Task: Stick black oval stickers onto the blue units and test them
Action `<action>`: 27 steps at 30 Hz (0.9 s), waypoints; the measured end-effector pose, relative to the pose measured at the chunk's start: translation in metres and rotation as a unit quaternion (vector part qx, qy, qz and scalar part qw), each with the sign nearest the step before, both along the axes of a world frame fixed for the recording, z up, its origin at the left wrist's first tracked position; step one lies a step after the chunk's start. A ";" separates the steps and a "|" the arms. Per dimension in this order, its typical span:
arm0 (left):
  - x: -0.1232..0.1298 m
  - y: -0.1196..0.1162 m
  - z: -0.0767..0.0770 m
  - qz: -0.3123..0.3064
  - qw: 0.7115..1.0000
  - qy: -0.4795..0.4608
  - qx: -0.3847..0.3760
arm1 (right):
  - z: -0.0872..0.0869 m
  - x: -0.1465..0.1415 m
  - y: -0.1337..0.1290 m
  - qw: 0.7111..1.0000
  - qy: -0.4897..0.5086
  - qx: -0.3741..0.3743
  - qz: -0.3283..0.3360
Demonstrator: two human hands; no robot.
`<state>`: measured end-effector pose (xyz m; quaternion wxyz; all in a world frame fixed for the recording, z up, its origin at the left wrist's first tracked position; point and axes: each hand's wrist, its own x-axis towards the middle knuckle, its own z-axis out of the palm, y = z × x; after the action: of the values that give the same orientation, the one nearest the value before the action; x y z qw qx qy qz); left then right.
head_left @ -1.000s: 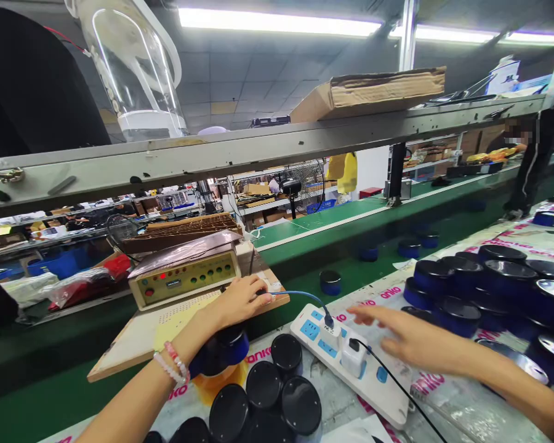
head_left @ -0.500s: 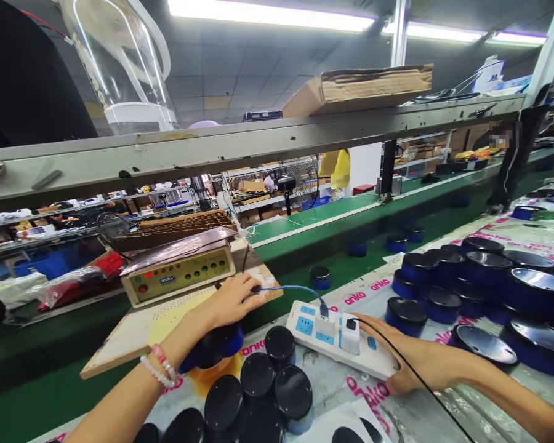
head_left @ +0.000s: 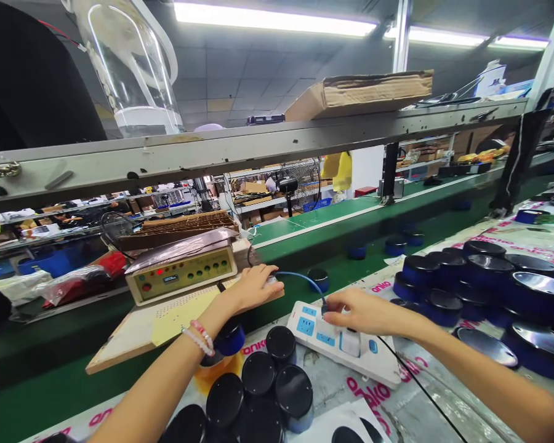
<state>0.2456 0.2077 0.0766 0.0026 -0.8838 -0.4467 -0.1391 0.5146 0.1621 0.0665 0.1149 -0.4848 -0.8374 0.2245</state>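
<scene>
Left hand [head_left: 256,287]: back uppermost, fingers extended; to the left of the power strip [head_left: 373,368] and apart from it; grip hidden from view.
Left wrist [head_left: 225,304]: nearly straight, left of the strip.
Left forearm [head_left: 161,387]: bare, slanting forward on the strip's left side.
Right hand [head_left: 362,312]: above the strip's far end, thumb and forefinger pinched together.
Right wrist [head_left: 410,323]: nearly straight, right of the strip.
Right forearm [head_left: 484,372]: bare, reaching in from the strip's right.
</scene>
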 end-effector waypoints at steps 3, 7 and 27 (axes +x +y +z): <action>0.010 0.010 -0.002 0.004 1.000 0.009 0.007 | -0.003 -0.020 0.004 0.996 -0.090 -0.021 -0.006; 0.023 0.022 -0.002 0.008 1.000 0.015 0.014 | -0.004 -0.026 0.008 0.986 -0.164 -0.030 -0.010; 0.040 0.016 0.003 -0.021 0.999 0.041 0.023 | -0.014 -0.020 0.012 0.979 -0.204 0.001 0.023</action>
<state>0.2857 0.2233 0.0793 0.0381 -0.8976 -0.4245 -0.1127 0.4947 0.1741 0.0529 -0.0629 -0.5011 -0.8543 0.1230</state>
